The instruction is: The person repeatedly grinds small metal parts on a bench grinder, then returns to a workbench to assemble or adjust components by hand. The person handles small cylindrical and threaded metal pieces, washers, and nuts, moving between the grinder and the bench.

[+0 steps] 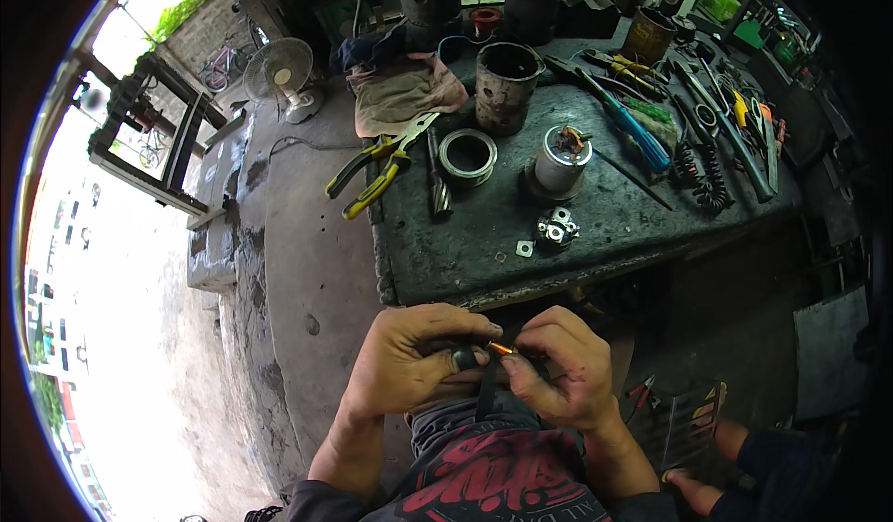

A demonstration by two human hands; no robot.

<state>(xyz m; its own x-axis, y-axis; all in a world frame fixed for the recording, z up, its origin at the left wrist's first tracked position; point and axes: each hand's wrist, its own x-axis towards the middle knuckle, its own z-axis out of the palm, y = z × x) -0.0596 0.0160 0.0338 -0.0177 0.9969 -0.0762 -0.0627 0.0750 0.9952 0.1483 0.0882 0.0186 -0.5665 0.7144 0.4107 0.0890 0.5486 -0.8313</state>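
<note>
An open-fronted workshop is giving onto a bright street, and a dark, greasy metal workbench (484, 243) is standing just beyond the person's hands. Up and away from the hands, a grey cloth (402, 94) is lying at the bench's far left, with a white fan (279, 71) on the floor further left. A rusty metal cylinder (507, 83) is standing beyond the hands, and yellow-handled pliers (377, 170) are lying off to the left of it. A metal ring (467, 155) and a pale canister (561, 159) are sitting nearer, and a blue-handled screwdriver (633, 124) is lying up to the right.

Below the bench edge, the left hand (409, 359) is clenching around a small dark part, its thumb and fingers wrapping it closely. The right hand (558, 368) is pinching the same piece from the other side. Between the fingertips, a small brass-coloured tip (502, 347) is showing, short, shiny and orange-gold. A dark strap or cable (486, 387) is hanging down from it; which it is cannot be told.

The piece is probably light, stiff and easy to drop, best gripped by fingertips on its dark body rather than the slippery metal tip.
</note>
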